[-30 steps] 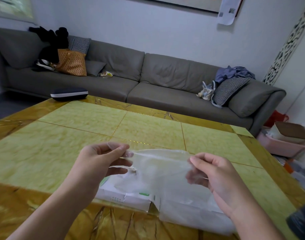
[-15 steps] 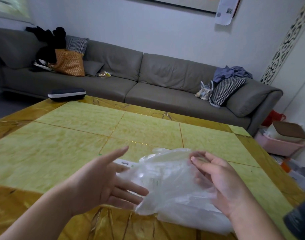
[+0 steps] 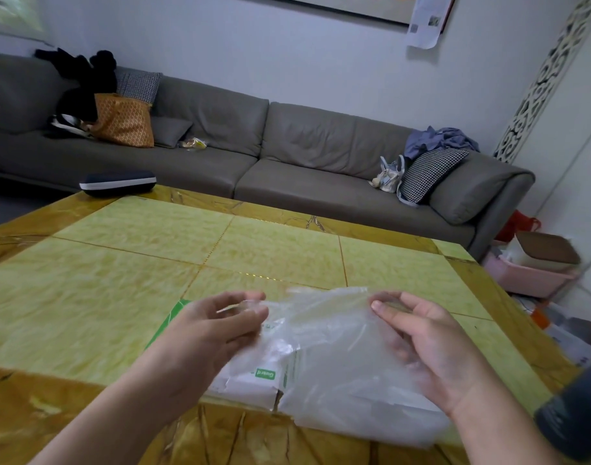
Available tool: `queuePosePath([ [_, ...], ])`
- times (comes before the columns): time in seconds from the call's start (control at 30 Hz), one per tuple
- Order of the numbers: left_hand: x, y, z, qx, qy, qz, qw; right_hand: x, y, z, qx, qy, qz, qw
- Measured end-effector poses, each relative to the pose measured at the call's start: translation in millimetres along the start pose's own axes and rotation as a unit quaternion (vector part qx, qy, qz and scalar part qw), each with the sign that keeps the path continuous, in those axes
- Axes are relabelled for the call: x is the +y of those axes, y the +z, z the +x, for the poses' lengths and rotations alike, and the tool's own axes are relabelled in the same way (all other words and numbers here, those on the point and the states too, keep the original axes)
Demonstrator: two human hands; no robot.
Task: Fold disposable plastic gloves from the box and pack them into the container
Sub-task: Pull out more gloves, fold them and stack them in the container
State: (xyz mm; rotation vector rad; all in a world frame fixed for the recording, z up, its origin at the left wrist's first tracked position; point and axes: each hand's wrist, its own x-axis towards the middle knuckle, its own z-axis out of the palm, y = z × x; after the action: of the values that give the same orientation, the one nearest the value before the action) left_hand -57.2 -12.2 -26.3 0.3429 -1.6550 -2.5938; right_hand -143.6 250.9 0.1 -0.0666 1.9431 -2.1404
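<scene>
Glove [image 3: 327,333] edges in both hands' [image 3: 210,333] [image 3: 431,344] pinch above box [image 3: 253,380]

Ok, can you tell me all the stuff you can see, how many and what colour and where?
plastic glove: one, clear, held over the box
glove box: one, white and green, near table edge
table: one, yellow-green tiles
dark case: one, navy with white stripe, far left table corner
sofa: one, grey, behind table
orange bag: one, left on sofa
checked cushions: two, black-white, on sofa
pink tub: one, floor at right
left hand: pinches the glove's left edge
right hand: pinches its right edge
</scene>
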Motion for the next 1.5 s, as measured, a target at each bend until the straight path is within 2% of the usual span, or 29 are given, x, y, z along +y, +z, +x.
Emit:
queuePosePath([
  [0.1,1.1,0.5,-0.7,0.048,0.057,0.082,0.994,-6.0,-9.9,-2.6,0.043,-0.012,-0.046,0.998],
  [0.17,0.9,2.8,-0.3,0.06,0.085,0.094,0.99,-7.9,-16.6,-3.1,0.054,-0.02,-0.079,0.995],
  [0.3,-0.1,15.8,-0.9,0.057,0.099,0.107,0.988,-4.5,-31.7,0.7,0.085,-0.04,-0.202,0.975],
  [0.4,-3.9,29.5,-1.6,0.089,0.117,0.183,0.972,1.5,-42.0,5.8,0.117,-0.044,-0.276,0.953],
  [0.43,-4.3,37.0,-4.1,0.111,0.154,0.233,0.954,3.9,-44.7,7.4,0.123,-0.043,-0.289,0.948],
  [0.5,-2.1,57.7,-12.2,0.118,0.275,0.362,0.883,8.6,-47.9,10.9,0.124,-0.046,-0.313,0.94],
  [0.57,-2.8,85.4,-13.2,0.042,0.341,0.481,0.807,13.2,-49.7,13.4,0.117,-0.05,-0.342,0.931],
  [0.63,-16.5,109.4,0.8,-0.051,0.296,0.577,0.759,16.2,-50.9,15.3,0.115,-0.056,-0.369,0.921],
  [0.77,-62.0,127.2,39.5,-0.136,0.064,0.71,0.688,19.8,-51.0,16.8,0.136,-0.064,-0.426,0.892],
  [0.87,-69.2,126.3,52.8,-0.161,-0.016,0.687,0.709,18.6,-48.3,16.6,0.136,-0.07,-0.479,0.864],
  [0.93,-66.8,128.4,59.1,-0.173,-0.029,0.679,0.713,17.7,-48.4,17.1,0.134,-0.071,-0.503,0.851],
  [1.07,-68.6,133.2,67.5,-0.192,-0.057,0.689,0.697,15.1,-47.7,14.8,0.129,-0.058,-0.541,0.829],
  [1.3,-70.9,134.8,70.3,-0.216,-0.08,0.722,0.653,3.7,-39.7,2.0,0.159,-0.053,-0.612,0.773],
  [1.37,-73.3,134.5,71.6,-0.221,-0.08,0.73,0.642,-6.3,-30.8,-6.5,0.172,-0.084,-0.628,0.754],
  [1.4,-74.2,134.7,71.5,-0.221,-0.079,0.734,0.637,-10.0,-24.2,-11.0,0.171,-0.109,-0.619,0.759],
  [1.43,-74.1,135.9,71.1,-0.22,-0.072,0.745,0.625,-12.5,-16.0,-15.4,0.155,-0.126,-0.595,0.779],
  [1.5,-74.9,137.6,70.1,-0.237,-0.054,0.777,0.58,-10.0,-0.7,-19.2,0.097,-0.106,-0.535,0.833],
])
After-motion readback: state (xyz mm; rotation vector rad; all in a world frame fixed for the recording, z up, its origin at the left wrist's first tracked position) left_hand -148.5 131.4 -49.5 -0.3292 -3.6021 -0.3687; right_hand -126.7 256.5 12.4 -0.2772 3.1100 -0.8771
